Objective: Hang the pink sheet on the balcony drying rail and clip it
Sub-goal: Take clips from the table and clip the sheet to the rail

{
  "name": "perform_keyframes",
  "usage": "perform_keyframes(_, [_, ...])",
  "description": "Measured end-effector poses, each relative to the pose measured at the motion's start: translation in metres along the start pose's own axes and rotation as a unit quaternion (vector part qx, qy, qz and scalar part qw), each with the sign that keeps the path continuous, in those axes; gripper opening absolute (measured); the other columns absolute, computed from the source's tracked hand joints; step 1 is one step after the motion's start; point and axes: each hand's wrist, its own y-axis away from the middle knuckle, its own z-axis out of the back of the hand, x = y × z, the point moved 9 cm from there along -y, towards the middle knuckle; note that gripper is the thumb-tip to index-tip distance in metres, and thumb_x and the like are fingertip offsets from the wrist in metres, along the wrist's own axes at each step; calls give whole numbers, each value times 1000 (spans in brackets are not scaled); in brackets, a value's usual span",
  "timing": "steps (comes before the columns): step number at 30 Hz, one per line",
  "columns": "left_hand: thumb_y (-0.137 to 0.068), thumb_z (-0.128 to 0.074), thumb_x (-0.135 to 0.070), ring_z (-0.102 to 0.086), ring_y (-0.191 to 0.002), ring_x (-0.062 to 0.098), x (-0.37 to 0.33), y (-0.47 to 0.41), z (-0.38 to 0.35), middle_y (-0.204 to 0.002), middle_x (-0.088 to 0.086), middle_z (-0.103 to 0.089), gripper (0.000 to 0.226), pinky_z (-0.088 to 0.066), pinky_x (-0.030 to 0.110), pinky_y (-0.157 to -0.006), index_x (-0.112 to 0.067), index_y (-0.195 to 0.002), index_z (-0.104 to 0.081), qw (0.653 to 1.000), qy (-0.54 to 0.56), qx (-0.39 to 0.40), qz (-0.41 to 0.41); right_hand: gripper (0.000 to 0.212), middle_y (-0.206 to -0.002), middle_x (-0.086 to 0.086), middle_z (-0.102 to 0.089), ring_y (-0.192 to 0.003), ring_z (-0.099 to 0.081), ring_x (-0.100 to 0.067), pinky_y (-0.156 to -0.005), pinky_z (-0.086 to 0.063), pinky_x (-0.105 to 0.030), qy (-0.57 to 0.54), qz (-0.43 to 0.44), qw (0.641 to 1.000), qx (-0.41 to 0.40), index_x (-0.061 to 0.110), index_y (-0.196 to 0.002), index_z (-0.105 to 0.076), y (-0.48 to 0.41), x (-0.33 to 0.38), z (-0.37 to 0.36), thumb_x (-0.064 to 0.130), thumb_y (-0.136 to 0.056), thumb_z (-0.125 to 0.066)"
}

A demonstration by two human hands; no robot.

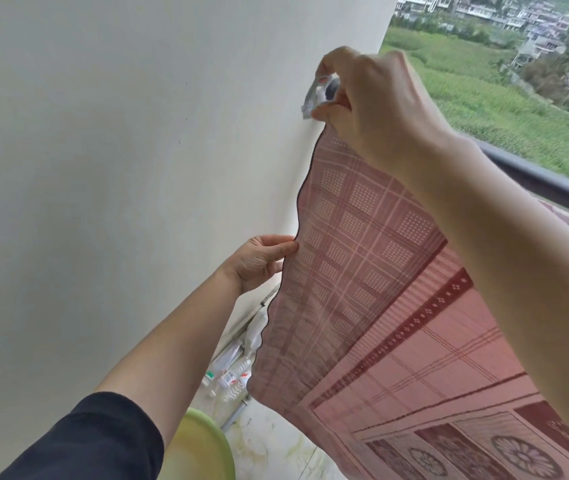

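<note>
Nearest to me a green basin sits low on the balcony floor, and above it the left hand reaches up from a dark sleeve, thumb and fingers pinched on the wavy side edge of the pink sheet, holding it taut close to the white wall. The sheet's hem runs up and away from that hand to its top corner, where the raised right hand is closed around a pale clip, wrist bent, knuckles toward me. The clip lies just above the corner, nearly touching it, so the right hand is the one placed to close it there. I cannot see the drying rail under that hand. Beyond is the dark balcony railing.
</note>
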Motion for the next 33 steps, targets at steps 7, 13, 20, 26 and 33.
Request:
perform_keyframes(7, [-98, -55, -12, -61, -113, 24, -19, 15, -24, -120, 16, -65, 31, -45, 41, -102, 2, -124, -62, 986, -135, 100, -9, 45, -109, -9, -64, -94, -63, -28, -82, -53, -48, 29, 27, 999, -31, 12, -125, -57, 0, 4, -3, 39, -91, -69])
perform_keyframes(13, [-94, -63, -9, -66, -104, 24, -33, 20, -17, -118, 19, -69, 27, -51, 42, -99, 4, -117, -67, 968, -242, 27, -64, 38, -100, -1, -69, -92, -64, -19, -86, -53, -40, -10, 47, 999, 26, 12, -118, -66, -19, 32, -19, 32, -87, -73])
perform_keyframes(20, [-89, -65, 4, -67, -94, 18, -11, 32, -7, -108, 18, -71, 27, -54, 27, -90, 6, -115, -67, 976, -188, -44, -95, 35, -98, -4, -73, -93, -67, -21, -89, -54, -40, -16, 39, 992, 122, 12, -110, -74, -31, 44, -58, 32, -82, -80])
perform_keyframes(26, [-87, -70, -3, -67, -82, 15, -28, 30, 5, -94, 14, -75, 13, -54, 34, -87, -3, -99, -75, 961, -224, -89, -133, 37, -74, 1, -59, -65, -47, -11, -49, -34, -8, -42, 1, 978, 205, 11, -105, -75, -37, 37, -104, 45, -90, -69])
perform_keyframes(33, [-91, -68, -9, -66, -87, 25, -18, 24, 8, -98, 19, -71, 12, -55, 37, -82, -3, -101, -71, 982, -142, -73, -102, 30, -77, 18, -60, -65, -51, 1, -55, -39, -17, 15, -13, 953, 303, 24, -102, -78, -24, 23, -137, 37, -75, -84])
